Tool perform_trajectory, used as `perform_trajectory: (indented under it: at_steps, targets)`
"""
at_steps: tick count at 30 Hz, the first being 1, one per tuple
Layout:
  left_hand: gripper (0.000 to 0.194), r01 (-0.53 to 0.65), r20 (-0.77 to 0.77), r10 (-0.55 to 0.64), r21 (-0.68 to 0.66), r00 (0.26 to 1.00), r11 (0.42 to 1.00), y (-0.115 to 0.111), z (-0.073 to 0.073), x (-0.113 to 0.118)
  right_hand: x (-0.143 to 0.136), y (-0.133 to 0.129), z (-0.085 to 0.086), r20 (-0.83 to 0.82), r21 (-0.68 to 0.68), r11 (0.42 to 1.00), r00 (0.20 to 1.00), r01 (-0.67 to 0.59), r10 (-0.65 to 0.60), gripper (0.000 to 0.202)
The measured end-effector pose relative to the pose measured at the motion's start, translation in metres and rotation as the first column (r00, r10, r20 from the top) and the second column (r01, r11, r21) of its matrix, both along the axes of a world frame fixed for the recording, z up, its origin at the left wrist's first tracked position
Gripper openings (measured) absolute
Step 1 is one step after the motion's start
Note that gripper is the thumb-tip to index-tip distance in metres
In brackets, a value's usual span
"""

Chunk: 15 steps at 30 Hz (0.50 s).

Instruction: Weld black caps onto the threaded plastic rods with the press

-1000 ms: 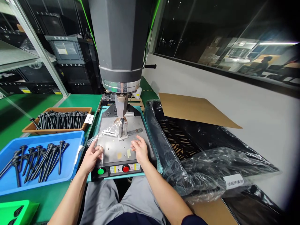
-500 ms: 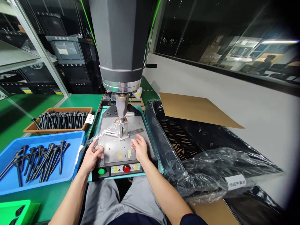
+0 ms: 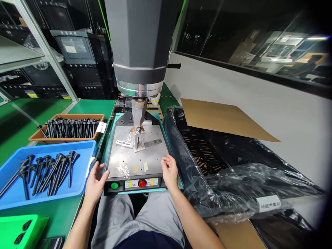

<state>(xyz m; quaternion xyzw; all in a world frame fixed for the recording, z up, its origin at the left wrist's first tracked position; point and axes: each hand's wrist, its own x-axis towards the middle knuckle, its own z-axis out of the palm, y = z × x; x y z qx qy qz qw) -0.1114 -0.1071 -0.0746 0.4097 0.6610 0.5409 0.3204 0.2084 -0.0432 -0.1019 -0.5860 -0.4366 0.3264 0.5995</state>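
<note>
My left hand [image 3: 96, 180] is at the left front corner of the machine's metal plate [image 3: 116, 138], fingers apart, with nothing in it. Near the plate's right edge is my right hand [image 3: 169, 169], its fingers curled; whether they hold anything is hidden. A small metal fixture [image 3: 139, 140] stands mid-plate under the machine's pointed tip [image 3: 138, 112], with a dark piece in its top. Scraps of clear film [image 3: 122, 170] lie near the plate's front left. The green button [image 3: 114, 185] and red button [image 3: 142, 183] are on the front panel.
At left are a blue tray [image 3: 88, 147] and a brown tray [image 3: 33, 137] of black bolt-like parts, and a green bin [image 3: 38, 228]. A plastic-lined box [image 3: 172, 131] with cardboard [image 3: 228, 119] over it stands at right. The machine's large head [image 3: 142, 41] hangs above.
Both hands have moved apart and away from the fixture. The clear film that was by my left hand now lies lower on the plate. My left hand has opened. The view has shifted slightly.
</note>
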Motion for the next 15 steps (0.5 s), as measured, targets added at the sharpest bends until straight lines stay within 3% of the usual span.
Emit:
perform_trajectory:
  at_steps: [3, 6, 8, 10, 13, 15]
  targets:
    - [0.063, 0.060, -0.286, -0.024, 0.116, 0.958, 0.991, 0.005, 0.015, 0.016, 0.001, -0.001, 0.012, 0.114, 0.041, 0.999, 0.993, -0.001, -0.003, 0.045]
    - [0.051, 0.251, -0.539, -0.100, 0.214, 0.837, 0.944, 0.035, 0.042, 0.039, -0.014, 0.016, 0.045, 0.214, 0.168, 0.980, 0.975, -0.104, 0.066, 0.042]
    - [0.045, 0.343, -0.561, -0.170, 0.220, 0.811, 0.913, 0.062, 0.060, 0.050, -0.028, 0.035, 0.069, 0.303, 0.231, 0.950, 0.943, -0.211, 0.136, 0.041]
    - [0.040, 0.355, -0.523, -0.179, 0.257, 0.833, 0.899, 0.088, 0.076, 0.054, -0.042, 0.054, 0.085, 0.366, 0.205, 0.943, 0.914, -0.262, 0.174, 0.040]
    - [0.039, 0.345, -0.458, -0.189, 0.284, 0.869, 0.894, 0.126, 0.097, 0.045, -0.058, 0.078, 0.087, 0.357, 0.069, 0.965, 0.909, -0.253, 0.213, 0.042]
    - [0.044, 0.425, -0.425, -0.307, 0.217, 0.851, 0.879, 0.150, 0.105, 0.037, -0.065, 0.090, 0.079, 0.316, -0.047, 0.962, 0.910, -0.268, 0.268, 0.050]
